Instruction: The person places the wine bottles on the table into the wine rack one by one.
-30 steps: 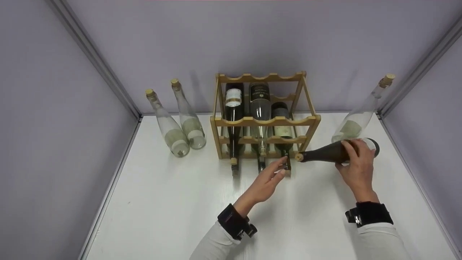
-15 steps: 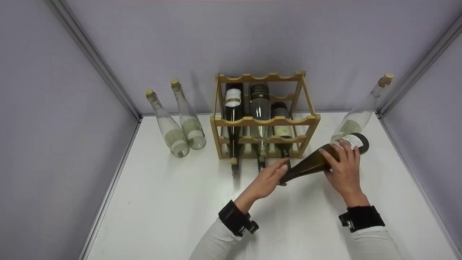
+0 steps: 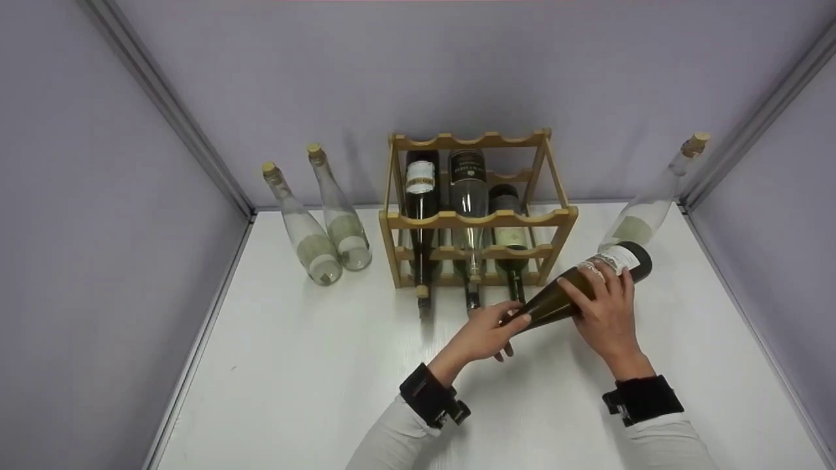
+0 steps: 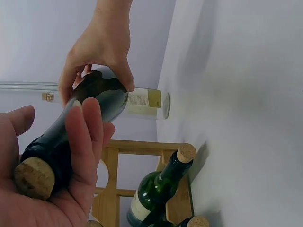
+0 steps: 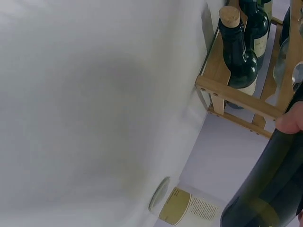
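Observation:
A dark wine bottle (image 3: 550, 304) is held in both hands, tilted, its neck pointing left and toward the person. My right hand (image 3: 606, 320) grips the body from above, just below the white label near its base. The neck lies in my left hand (image 3: 484, 334), thumb over it and fingers beneath. In the left wrist view the bottle's cork (image 4: 34, 178) shows at the palm, with the fingers curved up beside the neck. Behind the neck stands a wooden wine rack (image 3: 480, 219). Its upper tier bears a white-labelled dark bottle (image 3: 422, 177) and a clear bottle with a black label (image 3: 468, 168).
Lower in the rack lie several green bottles (image 4: 156, 189), corks jutting out frontward. Two clear corked bottles (image 3: 317, 251) stand left of the rack. Another clear bottle (image 3: 637, 219) stands at the back right, close behind the held bottle's base. Walls enclose the white table (image 3: 294, 365).
The right hand has brought the dark bottle left and turned its neck toward the person. The left hand, apart from it before, now holds the neck.

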A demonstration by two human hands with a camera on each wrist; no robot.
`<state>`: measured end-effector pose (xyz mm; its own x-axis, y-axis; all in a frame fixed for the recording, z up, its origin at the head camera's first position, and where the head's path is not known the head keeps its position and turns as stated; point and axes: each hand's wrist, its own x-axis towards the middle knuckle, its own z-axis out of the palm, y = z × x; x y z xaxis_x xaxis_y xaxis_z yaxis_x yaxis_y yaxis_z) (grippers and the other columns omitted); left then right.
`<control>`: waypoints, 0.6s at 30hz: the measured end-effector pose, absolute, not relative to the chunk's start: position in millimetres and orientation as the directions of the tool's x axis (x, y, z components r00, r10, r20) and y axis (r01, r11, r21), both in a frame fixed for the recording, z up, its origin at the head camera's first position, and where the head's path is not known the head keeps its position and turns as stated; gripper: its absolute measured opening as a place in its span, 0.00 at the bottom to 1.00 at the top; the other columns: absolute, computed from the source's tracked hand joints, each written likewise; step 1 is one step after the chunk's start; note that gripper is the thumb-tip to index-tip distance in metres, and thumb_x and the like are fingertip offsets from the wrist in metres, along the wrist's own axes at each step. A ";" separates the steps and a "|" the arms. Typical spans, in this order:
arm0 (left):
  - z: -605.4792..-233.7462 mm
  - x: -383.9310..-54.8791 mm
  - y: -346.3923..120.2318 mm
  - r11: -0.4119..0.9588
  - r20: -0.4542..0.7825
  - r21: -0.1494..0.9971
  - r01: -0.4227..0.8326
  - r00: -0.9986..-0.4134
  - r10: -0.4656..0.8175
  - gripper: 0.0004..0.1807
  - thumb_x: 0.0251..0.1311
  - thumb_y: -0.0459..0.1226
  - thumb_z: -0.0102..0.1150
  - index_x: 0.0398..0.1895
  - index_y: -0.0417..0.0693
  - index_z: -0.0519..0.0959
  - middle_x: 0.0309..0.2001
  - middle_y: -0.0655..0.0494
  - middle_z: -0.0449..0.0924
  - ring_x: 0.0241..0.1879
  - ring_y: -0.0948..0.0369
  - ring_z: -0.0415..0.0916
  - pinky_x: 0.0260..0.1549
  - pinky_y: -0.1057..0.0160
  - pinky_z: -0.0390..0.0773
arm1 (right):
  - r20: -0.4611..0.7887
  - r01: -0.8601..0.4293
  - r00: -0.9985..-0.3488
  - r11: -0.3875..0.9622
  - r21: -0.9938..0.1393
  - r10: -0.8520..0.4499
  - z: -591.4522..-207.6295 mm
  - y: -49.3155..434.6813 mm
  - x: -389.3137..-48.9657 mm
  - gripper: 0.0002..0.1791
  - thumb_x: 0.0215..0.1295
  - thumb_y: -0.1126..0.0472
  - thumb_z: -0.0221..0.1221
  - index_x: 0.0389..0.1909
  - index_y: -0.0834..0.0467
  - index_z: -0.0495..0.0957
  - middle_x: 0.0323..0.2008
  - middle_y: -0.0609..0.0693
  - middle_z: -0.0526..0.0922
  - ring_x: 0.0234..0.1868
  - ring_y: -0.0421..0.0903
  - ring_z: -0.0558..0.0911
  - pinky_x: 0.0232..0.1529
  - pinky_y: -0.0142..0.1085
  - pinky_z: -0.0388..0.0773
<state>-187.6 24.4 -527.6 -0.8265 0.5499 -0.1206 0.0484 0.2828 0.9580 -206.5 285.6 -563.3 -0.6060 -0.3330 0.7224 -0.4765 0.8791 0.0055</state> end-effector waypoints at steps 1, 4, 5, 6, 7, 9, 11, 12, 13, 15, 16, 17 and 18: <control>-528.1 -187.5 24.1 0.287 -0.121 0.957 0.050 -0.828 0.547 0.29 0.71 0.53 0.52 0.68 0.48 0.69 0.36 0.56 0.82 0.20 0.54 0.81 0.18 0.57 0.81 | 0.721 -0.478 -0.607 0.879 0.007 -0.335 -563.5 284.1 -206.0 0.45 0.30 0.73 0.78 0.56 0.45 0.78 0.56 0.62 0.72 0.61 0.67 0.68 0.60 0.68 0.56; -529.1 -187.2 23.1 0.307 -0.116 0.950 0.064 -0.838 0.533 0.30 0.69 0.53 0.54 0.68 0.48 0.69 0.30 0.58 0.81 0.20 0.47 0.81 0.17 0.54 0.80 | 0.715 -0.478 -0.611 0.878 0.007 -0.339 -563.3 280.4 -204.3 0.45 0.30 0.73 0.78 0.56 0.45 0.78 0.56 0.62 0.72 0.62 0.67 0.68 0.60 0.68 0.55; -529.1 -187.1 22.6 0.318 -0.114 0.945 0.071 -0.843 0.526 0.30 0.68 0.53 0.56 0.68 0.48 0.70 0.27 0.58 0.81 0.20 0.45 0.81 0.16 0.54 0.80 | 0.714 -0.479 -0.612 0.878 0.006 -0.339 -563.0 279.3 -203.7 0.45 0.30 0.72 0.78 0.56 0.45 0.78 0.56 0.62 0.72 0.62 0.67 0.67 0.61 0.68 0.55; -529.1 -186.9 22.1 0.330 -0.112 0.941 0.077 -0.848 0.519 0.30 0.68 0.53 0.57 0.68 0.49 0.71 0.25 0.58 0.80 0.19 0.44 0.80 0.14 0.55 0.79 | 0.714 -0.480 -0.613 0.877 0.003 -0.338 -562.7 278.2 -203.1 0.45 0.30 0.72 0.78 0.56 0.45 0.78 0.56 0.63 0.72 0.62 0.67 0.67 0.61 0.68 0.55; -528.9 -186.7 21.6 0.344 -0.111 0.935 0.084 -0.853 0.510 0.30 0.67 0.53 0.58 0.67 0.49 0.71 0.23 0.58 0.79 0.18 0.46 0.79 0.12 0.57 0.77 | 0.715 -0.481 -0.613 0.877 0.001 -0.337 -562.4 277.2 -202.5 0.45 0.30 0.72 0.78 0.56 0.45 0.78 0.56 0.63 0.72 0.61 0.67 0.67 0.61 0.68 0.55; -528.1 -186.1 20.3 0.368 -0.110 0.925 0.092 -0.864 0.492 0.30 0.65 0.54 0.60 0.65 0.51 0.73 0.22 0.57 0.79 0.16 0.50 0.77 0.11 0.61 0.74 | 0.716 -0.485 -0.612 0.875 -0.002 -0.337 -561.6 275.2 -201.4 0.45 0.30 0.72 0.78 0.56 0.44 0.78 0.56 0.63 0.72 0.61 0.67 0.67 0.61 0.68 0.55; -527.5 -185.4 19.3 0.393 -0.095 0.913 0.112 -0.878 0.470 0.29 0.63 0.54 0.61 0.63 0.51 0.75 0.25 0.58 0.80 0.16 0.58 0.75 0.13 0.65 0.73 | 0.716 -0.488 -0.611 0.873 -0.006 -0.337 -561.0 273.3 -200.6 0.44 0.31 0.71 0.78 0.57 0.44 0.78 0.56 0.63 0.71 0.61 0.68 0.67 0.61 0.68 0.55; -527.1 -185.1 18.9 0.405 -0.082 0.905 0.127 -0.884 0.460 0.29 0.63 0.55 0.62 0.62 0.50 0.76 0.28 0.59 0.81 0.19 0.62 0.75 0.16 0.66 0.73 | 0.717 -0.490 -0.610 0.872 -0.007 -0.337 -560.7 272.3 -200.3 0.44 0.32 0.71 0.78 0.57 0.44 0.78 0.56 0.63 0.71 0.61 0.68 0.67 0.61 0.67 0.55; -526.6 -184.6 18.5 0.413 -0.067 0.900 0.141 -0.890 0.451 0.28 0.63 0.55 0.62 0.61 0.50 0.77 0.31 0.60 0.82 0.21 0.65 0.76 0.18 0.67 0.74 | 0.718 -0.490 -0.609 0.871 -0.008 -0.336 -560.3 271.4 -199.9 0.44 0.32 0.71 0.78 0.57 0.44 0.77 0.56 0.63 0.72 0.61 0.68 0.67 0.61 0.67 0.55; -526.1 -183.9 17.8 0.425 -0.032 0.889 0.173 -0.901 0.433 0.27 0.62 0.54 0.63 0.59 0.49 0.79 0.34 0.60 0.83 0.25 0.68 0.76 0.23 0.68 0.75 | 0.721 -0.491 -0.607 0.871 -0.009 -0.335 -559.6 269.7 -199.3 0.44 0.32 0.70 0.78 0.57 0.43 0.77 0.55 0.63 0.72 0.61 0.68 0.67 0.61 0.67 0.55; -525.5 -183.6 17.5 0.429 -0.012 0.883 0.190 -0.904 0.426 0.26 0.62 0.53 0.63 0.58 0.48 0.80 0.36 0.60 0.83 0.27 0.69 0.77 0.25 0.68 0.75 | 0.724 -0.492 -0.604 0.871 -0.009 -0.334 -559.1 268.9 -199.0 0.44 0.32 0.70 0.78 0.57 0.43 0.77 0.55 0.63 0.72 0.61 0.68 0.67 0.61 0.67 0.56; -524.9 -183.3 16.8 0.429 0.005 0.880 0.203 -0.908 0.420 0.25 0.62 0.52 0.64 0.57 0.48 0.81 0.36 0.60 0.84 0.28 0.70 0.77 0.26 0.69 0.76 | 0.726 -0.492 -0.601 0.870 -0.009 -0.333 -558.7 268.1 -198.6 0.44 0.32 0.70 0.78 0.57 0.43 0.77 0.55 0.63 0.72 0.60 0.68 0.68 0.61 0.67 0.56; -524.1 -182.8 16.0 0.423 0.016 0.882 0.209 -0.909 0.416 0.25 0.62 0.51 0.64 0.57 0.47 0.81 0.35 0.60 0.84 0.27 0.70 0.77 0.25 0.69 0.76 | 0.729 -0.493 -0.599 0.870 -0.009 -0.332 -558.1 267.4 -198.2 0.45 0.32 0.70 0.78 0.57 0.43 0.77 0.55 0.63 0.72 0.60 0.68 0.68 0.60 0.67 0.56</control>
